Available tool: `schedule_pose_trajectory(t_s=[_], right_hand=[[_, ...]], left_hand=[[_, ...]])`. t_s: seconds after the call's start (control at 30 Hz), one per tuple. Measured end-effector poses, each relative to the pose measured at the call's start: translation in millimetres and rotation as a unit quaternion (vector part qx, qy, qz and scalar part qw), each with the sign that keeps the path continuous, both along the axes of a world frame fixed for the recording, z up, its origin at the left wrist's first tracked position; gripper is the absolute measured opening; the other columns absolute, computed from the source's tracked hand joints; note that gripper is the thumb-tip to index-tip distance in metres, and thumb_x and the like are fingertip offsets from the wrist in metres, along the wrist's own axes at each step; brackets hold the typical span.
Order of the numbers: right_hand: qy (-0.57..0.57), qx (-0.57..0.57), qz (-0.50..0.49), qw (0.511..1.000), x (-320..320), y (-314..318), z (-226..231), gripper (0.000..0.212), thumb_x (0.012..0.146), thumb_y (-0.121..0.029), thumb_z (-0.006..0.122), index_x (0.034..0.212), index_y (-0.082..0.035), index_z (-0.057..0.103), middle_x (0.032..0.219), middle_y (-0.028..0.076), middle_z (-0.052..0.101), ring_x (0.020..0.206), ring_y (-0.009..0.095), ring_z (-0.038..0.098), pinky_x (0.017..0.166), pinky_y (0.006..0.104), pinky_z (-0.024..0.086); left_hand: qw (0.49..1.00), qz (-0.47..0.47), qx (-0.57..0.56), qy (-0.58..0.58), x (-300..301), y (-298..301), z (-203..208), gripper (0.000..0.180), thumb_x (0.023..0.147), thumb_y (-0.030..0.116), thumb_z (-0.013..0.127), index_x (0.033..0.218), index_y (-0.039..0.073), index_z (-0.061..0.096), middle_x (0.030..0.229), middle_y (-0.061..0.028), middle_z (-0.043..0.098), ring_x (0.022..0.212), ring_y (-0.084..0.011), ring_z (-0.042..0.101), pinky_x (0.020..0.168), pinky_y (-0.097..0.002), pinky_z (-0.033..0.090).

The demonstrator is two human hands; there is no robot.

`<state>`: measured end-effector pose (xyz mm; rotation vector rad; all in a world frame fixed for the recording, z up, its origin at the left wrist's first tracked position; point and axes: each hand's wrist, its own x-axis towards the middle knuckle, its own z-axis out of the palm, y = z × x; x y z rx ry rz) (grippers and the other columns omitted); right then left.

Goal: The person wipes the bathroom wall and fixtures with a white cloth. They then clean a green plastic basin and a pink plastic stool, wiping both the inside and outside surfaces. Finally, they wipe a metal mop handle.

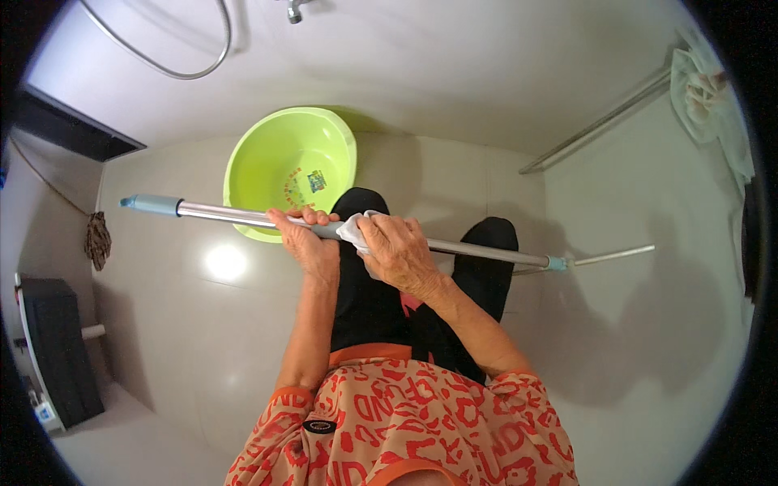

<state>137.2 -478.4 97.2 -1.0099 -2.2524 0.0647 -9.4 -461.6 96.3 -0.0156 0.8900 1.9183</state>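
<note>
A long metal pole [231, 213] with a pale blue grip at its left end lies crosswise over my knees. My left hand [306, 236] is closed round it, left of the grey collar [327, 231] in its middle. In my right hand [399, 253] a white cloth [354, 232] is pressed around the pole just right of that collar. Toward the right, the pole ends in a light blue joint [557, 263], with a thin metal bar [613, 255] beyond it. My fingers hide part of the cloth.
A lime green basin [253, 151] stands on the tiled floor [186, 324] before my knees. Against the wall at right leans another metal pole [600, 125], near a white plastic bag [705, 97]. A dark box-like rack [61, 352] is at left; a shower hose [178, 74] hangs above.
</note>
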Motion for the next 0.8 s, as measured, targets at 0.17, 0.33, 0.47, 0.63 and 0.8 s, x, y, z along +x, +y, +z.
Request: schedule_pose_trajectory(t_s=[0.17, 0.33, 0.47, 0.63, 0.8], right_hand=[[-0.041, -0.023, -0.013, 0.999, 39.9, -8.2, -0.4, 0.044, 0.073, -0.016, 0.071, 0.112, -0.005, 0.054, 0.102, 0.009, 0.057, 0.087, 0.023, 0.059, 0.073, 0.0383, 0.043], [-0.078, -0.049, -0.059, 0.994, 99.7, -23.6, 1.2, 0.042, 0.076, -0.012, 0.070, 0.114, -0.003, 0.054, 0.106, 0.013, 0.056, 0.097, 0.026, 0.058, 0.080, 0.0412, 0.042], [-0.138, -0.096, -0.123, 0.978, 149.8, -43.7, 0.0, 0.049, 0.075, -0.011, 0.071, 0.120, -0.003, 0.052, 0.116, 0.013, 0.055, 0.112, 0.028, 0.051, 0.091, 0.0431, 0.039], [-0.193, -0.119, -0.152, 0.962, 196.2, -52.5, 7.8, 0.045, 0.078, -0.009, 0.066, 0.120, -0.002, 0.053, 0.114, 0.013, 0.056, 0.110, 0.027, 0.051, 0.090, 0.0419, 0.040], [-0.175, -0.201, -0.236, 0.934, 197.5, -41.6, 5.6, 0.031, 0.080, -0.008, 0.058, 0.109, 0.002, 0.055, 0.100, 0.016, 0.056, 0.095, 0.034, 0.052, 0.082, 0.0430, 0.044]], left_hand=[[1.000, 0.007, -0.023, -0.010, 0.1, 2.4, 2.1, 0.048, 0.092, 0.059, 0.043, 0.085, 0.013, 0.038, 0.060, -0.0008, 0.040, 0.054, -0.0155, 0.042, 0.057, -0.0368, 0.045], [0.999, 0.002, -0.034, -0.002, 1.9, 6.3, -0.1, 0.045, 0.093, 0.058, 0.042, 0.087, 0.014, 0.037, 0.062, -0.0002, 0.040, 0.054, -0.0148, 0.042, 0.059, -0.0364, 0.045], [1.000, -0.010, -0.028, -0.008, 0.8, 6.4, -2.9, 0.047, 0.092, 0.059, 0.041, 0.088, 0.013, 0.037, 0.063, -0.0006, 0.040, 0.055, -0.0149, 0.042, 0.059, -0.0362, 0.045], [1.000, -0.020, -0.017, -0.013, 0.6, 6.1, -2.3, 0.045, 0.094, 0.058, 0.040, 0.087, 0.013, 0.037, 0.062, -0.0006, 0.039, 0.056, -0.0153, 0.041, 0.060, -0.0367, 0.045], [0.998, -0.038, 0.029, -0.027, -11.3, 3.8, -15.4, 0.044, 0.095, 0.056, 0.037, 0.084, 0.014, 0.039, 0.061, -0.0015, 0.038, 0.056, -0.0168, 0.039, 0.062, -0.0390, 0.043]])
